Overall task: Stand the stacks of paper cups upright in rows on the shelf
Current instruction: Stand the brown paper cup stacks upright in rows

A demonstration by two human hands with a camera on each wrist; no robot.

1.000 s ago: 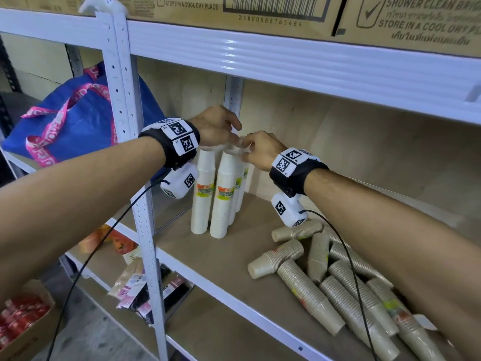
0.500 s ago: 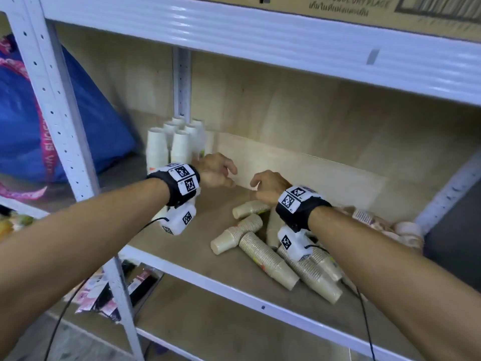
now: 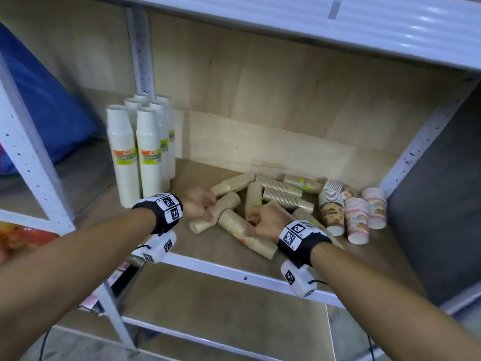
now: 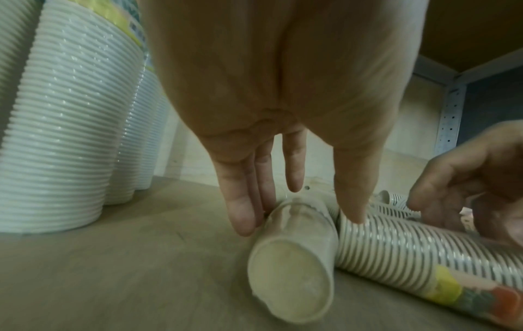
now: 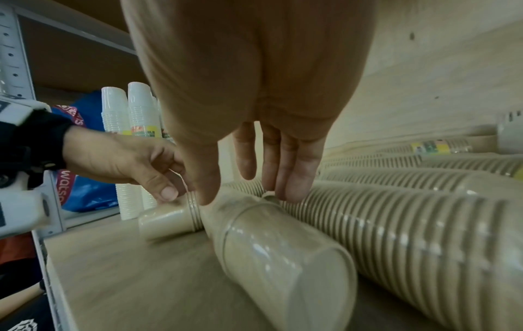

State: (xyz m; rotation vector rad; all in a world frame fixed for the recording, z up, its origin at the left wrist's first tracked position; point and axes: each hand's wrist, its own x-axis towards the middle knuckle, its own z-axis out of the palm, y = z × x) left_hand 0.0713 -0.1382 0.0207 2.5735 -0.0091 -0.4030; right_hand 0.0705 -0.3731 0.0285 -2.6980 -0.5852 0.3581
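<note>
Plausibly, as the short beige paper-cup stack (image 4: pixel 294 257) is pinched by the left hand (image 3: pixel 197 207) and the long wrapped beige stack (image 5: pixel 283 250) by the right hand (image 3: pixel 263 221) near the front edge of the wooden shelf (image 3: pixel 221 252), neighbouring beige stacks (image 3: pixel 281 194) could be knocked rolling.

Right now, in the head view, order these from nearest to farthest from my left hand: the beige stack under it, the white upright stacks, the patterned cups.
1. the beige stack: lying under the left hand, between thumb and fingers.
2. the white upright stacks: behind it, to the left.
3. the patterned cups: at the shelf's far right.
</note>
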